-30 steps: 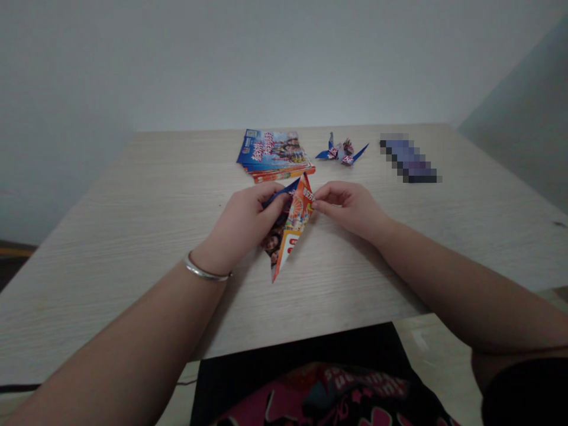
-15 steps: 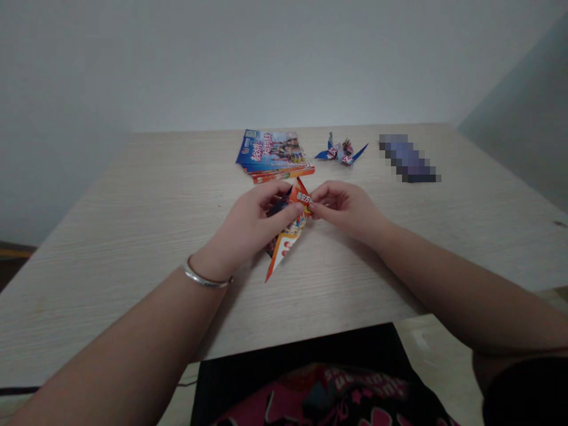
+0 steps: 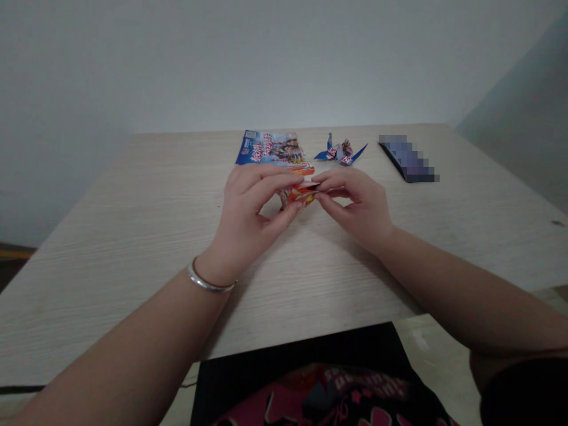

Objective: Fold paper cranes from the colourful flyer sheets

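Observation:
Between my two hands is a folded piece of printed paper (image 3: 296,194), mostly orange and red, held just above the table. My left hand (image 3: 252,207), with a silver bangle at the wrist, grips its left side between thumb and fingers. At the right end, my right hand (image 3: 357,201) pinches the paper's edge with thumb and fingertips. Much of the paper is hidden behind my left fingers. Just beyond my hands lies a fanned stack of printed leaflets (image 3: 275,148), blue on top with orange edges below, its front partly covered by my left hand.
A folded paper crane (image 3: 341,152) in blue and white stands right of the leaflets. Farther right lies a dark, pixelated flat object (image 3: 408,160). The pale wooden table (image 3: 146,248) meets a wall at the back; its front edge is close to my body.
The folded paper has been turned, so its long pointed tip no longer shows towards me. My left hand has shifted forward over it, and my right hand still pinches its right end.

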### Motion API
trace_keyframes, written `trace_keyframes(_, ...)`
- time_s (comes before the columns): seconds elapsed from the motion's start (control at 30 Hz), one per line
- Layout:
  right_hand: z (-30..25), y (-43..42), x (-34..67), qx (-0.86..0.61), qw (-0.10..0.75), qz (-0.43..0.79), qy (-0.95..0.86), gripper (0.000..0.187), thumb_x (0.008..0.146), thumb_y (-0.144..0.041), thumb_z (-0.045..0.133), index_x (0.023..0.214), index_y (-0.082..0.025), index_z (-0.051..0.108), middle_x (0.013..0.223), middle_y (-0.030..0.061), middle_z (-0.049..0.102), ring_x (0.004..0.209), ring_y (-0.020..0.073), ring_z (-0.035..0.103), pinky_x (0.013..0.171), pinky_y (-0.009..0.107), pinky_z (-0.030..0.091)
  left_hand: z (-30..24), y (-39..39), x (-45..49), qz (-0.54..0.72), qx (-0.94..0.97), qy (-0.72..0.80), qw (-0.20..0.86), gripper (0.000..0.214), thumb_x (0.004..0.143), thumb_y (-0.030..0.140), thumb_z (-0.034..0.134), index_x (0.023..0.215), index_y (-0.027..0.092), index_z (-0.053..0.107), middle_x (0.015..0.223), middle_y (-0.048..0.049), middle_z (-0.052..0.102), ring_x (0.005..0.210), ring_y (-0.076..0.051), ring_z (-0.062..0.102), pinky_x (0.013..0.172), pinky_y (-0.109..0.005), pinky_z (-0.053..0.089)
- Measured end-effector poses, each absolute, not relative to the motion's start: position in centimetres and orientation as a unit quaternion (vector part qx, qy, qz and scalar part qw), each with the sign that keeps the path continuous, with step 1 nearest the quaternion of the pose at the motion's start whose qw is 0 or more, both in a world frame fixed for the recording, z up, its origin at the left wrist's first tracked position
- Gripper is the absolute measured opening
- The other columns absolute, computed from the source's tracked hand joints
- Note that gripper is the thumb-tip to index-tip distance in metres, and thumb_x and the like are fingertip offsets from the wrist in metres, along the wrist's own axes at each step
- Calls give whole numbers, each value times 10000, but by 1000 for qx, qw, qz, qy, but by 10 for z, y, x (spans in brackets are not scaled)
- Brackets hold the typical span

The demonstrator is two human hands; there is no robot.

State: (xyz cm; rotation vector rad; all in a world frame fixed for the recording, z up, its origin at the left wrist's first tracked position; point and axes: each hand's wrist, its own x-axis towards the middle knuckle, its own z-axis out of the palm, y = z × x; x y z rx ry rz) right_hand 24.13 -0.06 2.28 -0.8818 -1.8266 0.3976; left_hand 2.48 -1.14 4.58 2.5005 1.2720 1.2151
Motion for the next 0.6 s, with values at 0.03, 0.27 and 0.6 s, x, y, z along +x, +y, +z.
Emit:
trace_keyframes(0.03, 24, -1, 242, -359, 506, 126, -774, 70, 929, -233, 651, 887, -268, 693, 1034, 34, 779, 999, 198, 729, 829, 345, 656, 44, -11, 25, 407, 813, 415, 29, 247, 956, 369, 670, 1188, 300, 723, 1222, -36, 743, 1181, -263, 662, 1115, -497, 469)
trace_keyframes(0.27, 16, 7, 246, -294, 529, 34, -795, 65, 942, -200, 659, 969, -236, 706, 963, 6, 768, 896, 159, 737, 753, 294, 659, 32, 1, 24, 484, 818, 311, -15, 212, 904, 200, 742, 1108, 257, 725, 1089, -17, 772, 1002, -201, 718, 934, -388, 568)
trace_keyframes(0.6, 9, 10, 246, -258, 528, 134, -798, 293, 892, -247, 772, 1180, -287, 737, 1131, 16, 767, 1045, 176, 738, 886, 321, 665, 33, -2, 23, 516, 803, 297, -14, 152, 919, 142, 705, 992, 270, 741, 999, 9, 773, 952, -180, 730, 895, -374, 589)
